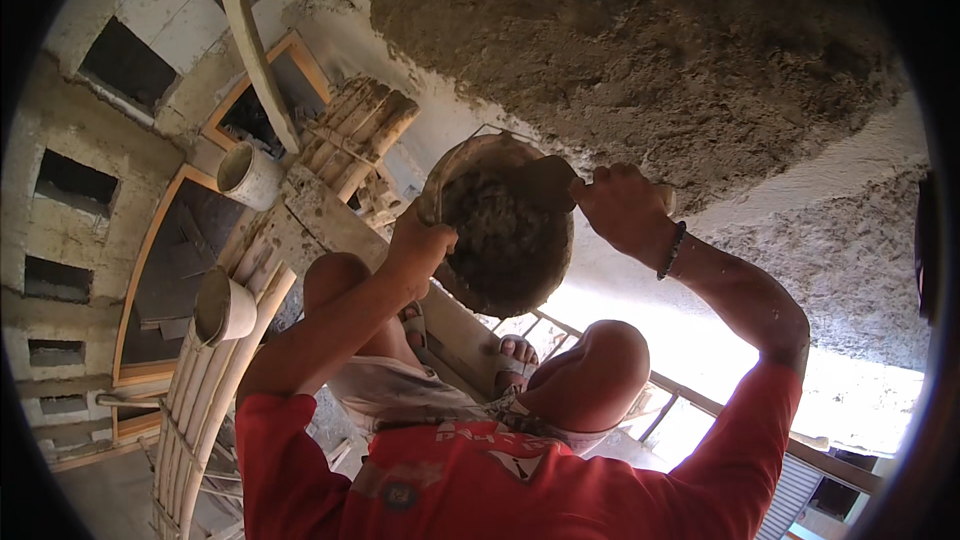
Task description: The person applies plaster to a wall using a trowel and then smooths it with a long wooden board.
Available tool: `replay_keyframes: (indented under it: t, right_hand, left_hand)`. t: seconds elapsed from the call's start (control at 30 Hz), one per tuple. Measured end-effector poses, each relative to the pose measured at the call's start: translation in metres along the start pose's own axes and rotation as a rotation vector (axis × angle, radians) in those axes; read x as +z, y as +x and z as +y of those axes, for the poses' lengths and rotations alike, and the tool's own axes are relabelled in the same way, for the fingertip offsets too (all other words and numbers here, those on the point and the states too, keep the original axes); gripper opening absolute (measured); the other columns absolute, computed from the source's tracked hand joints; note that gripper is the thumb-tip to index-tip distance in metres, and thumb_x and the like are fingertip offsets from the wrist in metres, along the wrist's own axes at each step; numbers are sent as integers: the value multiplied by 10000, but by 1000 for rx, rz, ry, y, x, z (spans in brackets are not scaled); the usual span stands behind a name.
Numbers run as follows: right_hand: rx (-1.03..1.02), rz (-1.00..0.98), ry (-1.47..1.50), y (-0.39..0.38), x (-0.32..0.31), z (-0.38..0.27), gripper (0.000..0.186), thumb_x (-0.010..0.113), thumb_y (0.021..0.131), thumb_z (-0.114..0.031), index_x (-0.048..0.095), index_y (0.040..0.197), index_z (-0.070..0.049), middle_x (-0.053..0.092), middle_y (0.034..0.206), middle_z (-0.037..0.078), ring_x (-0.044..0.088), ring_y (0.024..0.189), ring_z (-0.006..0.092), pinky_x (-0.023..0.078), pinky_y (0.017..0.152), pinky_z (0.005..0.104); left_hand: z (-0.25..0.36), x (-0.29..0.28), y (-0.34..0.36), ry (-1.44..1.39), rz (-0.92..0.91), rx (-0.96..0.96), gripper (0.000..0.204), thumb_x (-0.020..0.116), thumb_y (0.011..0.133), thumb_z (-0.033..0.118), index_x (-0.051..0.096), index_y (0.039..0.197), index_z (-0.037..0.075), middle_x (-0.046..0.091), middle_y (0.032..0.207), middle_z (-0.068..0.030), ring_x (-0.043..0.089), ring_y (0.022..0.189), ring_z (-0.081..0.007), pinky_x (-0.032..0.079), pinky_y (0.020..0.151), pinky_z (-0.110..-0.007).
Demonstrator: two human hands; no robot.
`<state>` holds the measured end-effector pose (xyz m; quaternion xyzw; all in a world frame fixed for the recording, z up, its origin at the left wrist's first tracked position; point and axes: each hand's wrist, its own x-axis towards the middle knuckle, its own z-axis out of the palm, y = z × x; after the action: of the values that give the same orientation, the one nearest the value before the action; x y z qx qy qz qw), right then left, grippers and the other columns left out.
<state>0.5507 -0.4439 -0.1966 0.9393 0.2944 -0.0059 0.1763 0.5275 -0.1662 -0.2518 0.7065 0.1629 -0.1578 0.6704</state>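
Note:
A round bucket (558, 258) with a wire handle is tipped so that its mouth faces me; wet grey-brown mortar (485, 220) coats its inside. My left hand (420, 248) is closed on its left rim. With my right hand (625, 208) I grip a trowel (547, 183) by its handle, whose end shows past my fist. The dark blade reaches over the upper right of the bucket's mouth; whether it touches the mortar I cannot tell. Beyond both hands stands a wall with rough brown plaster (650, 50).
Bamboo poles (205, 395) tied together run along the left, with a plank (335, 220) by my feet. Two pale buckets, one upper (262, 180) and one lower (238, 310), stand on the poles. A metal railing (690, 395) lies below right. A curved pole (245, 35) rises at upper left.

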Motion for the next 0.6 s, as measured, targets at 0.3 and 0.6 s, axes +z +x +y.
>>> replay_keyframes:
  t: [0.3,0.6]
  right_hand:
    - [-112,-148,583,-10,89,-37,228,613,825,-207,633,1021,-93,664,822,145,656,765,338,533,687,452]
    - [36,237,883,-34,82,-42,359,618,831,-266,593,1138,-81,673,860,137,667,744,323,548,660,425]
  left_hand:
    - [9,12,2,-108,-57,45,290,582,690,-30,582,979,-5,532,739,-11,472,618,-114,385,571,-285]
    - [17,-2,1,-35,-30,-31,353,594,703,-16,556,1053,-19,518,730,-27,487,628,-127,399,578,-298]
